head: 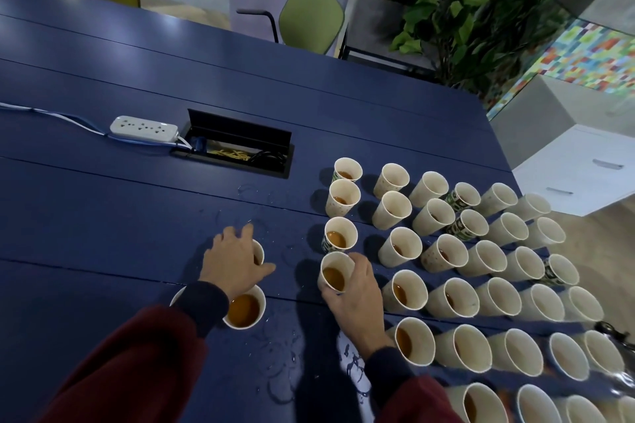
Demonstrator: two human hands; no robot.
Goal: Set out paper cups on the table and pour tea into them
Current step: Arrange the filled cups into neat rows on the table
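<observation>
Cups [400,247]: paper, upright in close rows on the right part of the table [103,216]; the nearer ones show tea [335,239], several far ones are too dim to judge.
Held cup [335,273]: left end of the rows, partly filled; lifted or standing, cannot be told.
Right hand [357,299]: wraps the held cup's wall, thumb on the near side, fingers round the right side.
Covered cup [259,251]: apart to the left; only its right rim shows.
Left hand [233,261]: lies over the covered cup's mouth, thumb splayed clear; whether the fingers clamp the rim cannot be told.
Near cup [263,299]: just under the left wrist, nearly full.
Spills [285,347]: drops and wet rings on the table between and below the hands.
Weight: probably light even when filled; the tea is most of it.
Stiffness: the thin wall likely gives under a squeeze and pushes tea up; the rolled rim is the stiffest part.
Slip: outsides may be wet, so likely slick.
Hold: best round the upper wall under the rim, light even pressure, kept level.
Risk: neighbours stand nearly touching, so a knuckle could tip one.
</observation>
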